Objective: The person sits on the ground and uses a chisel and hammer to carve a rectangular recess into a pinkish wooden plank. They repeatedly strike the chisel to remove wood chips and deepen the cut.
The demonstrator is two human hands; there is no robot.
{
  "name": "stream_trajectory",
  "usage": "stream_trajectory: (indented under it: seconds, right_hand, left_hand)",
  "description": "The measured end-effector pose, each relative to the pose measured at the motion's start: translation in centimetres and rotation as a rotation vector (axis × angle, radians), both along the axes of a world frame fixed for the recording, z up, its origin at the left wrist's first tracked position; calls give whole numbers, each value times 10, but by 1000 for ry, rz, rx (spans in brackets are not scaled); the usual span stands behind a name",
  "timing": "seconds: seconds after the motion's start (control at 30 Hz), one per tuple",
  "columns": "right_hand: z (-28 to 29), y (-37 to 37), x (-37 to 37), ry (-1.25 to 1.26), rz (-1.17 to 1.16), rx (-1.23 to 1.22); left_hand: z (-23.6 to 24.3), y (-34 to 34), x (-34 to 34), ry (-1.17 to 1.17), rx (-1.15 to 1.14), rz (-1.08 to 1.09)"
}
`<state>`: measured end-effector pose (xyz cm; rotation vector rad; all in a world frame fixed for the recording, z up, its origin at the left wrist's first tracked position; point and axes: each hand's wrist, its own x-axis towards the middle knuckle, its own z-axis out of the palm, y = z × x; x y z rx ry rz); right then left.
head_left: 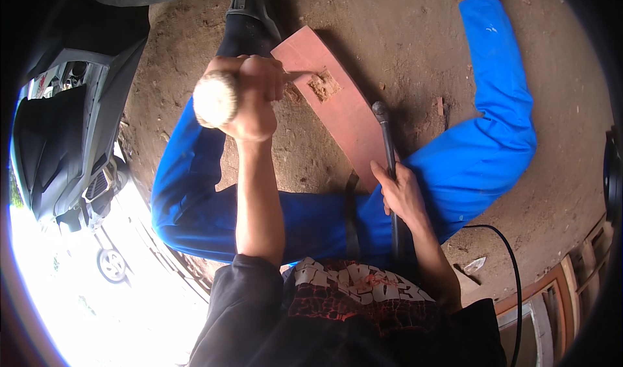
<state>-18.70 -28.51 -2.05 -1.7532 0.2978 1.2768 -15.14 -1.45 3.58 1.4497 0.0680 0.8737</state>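
My left hand (256, 104) is closed round a chisel whose pale round handle end (216, 99) faces up. Its thin blade (300, 75) reaches toward a rough, roughly square recess (324, 85) cut in a reddish wooden board (348, 122). Whether the tip touches the wood I cannot tell. The board lies at a slant between my legs, its near end by my thigh. My right hand (403, 195) grips a dark metal bar (387, 136) with a rounded end, held over the board's right edge.
My legs in blue trousers (477, 153) bend round the board on the dirt floor (428, 36). Wood chips (441, 106) lie beside it. A black cable (514, 269) runs at lower right near wooden frames (571, 276). A vehicle (65, 133) stands on the left.
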Motion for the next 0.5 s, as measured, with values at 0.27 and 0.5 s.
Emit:
stream_trajectory:
  seconds: [0.27,0.5]
  right_hand:
    - [-3,-3,0,-26,20,11]
    - [4,-1,5,-11,26,47]
  left_hand:
    - [-7,-16,-19,201,383,224]
    - [9,-24,-9,5,-308,-36]
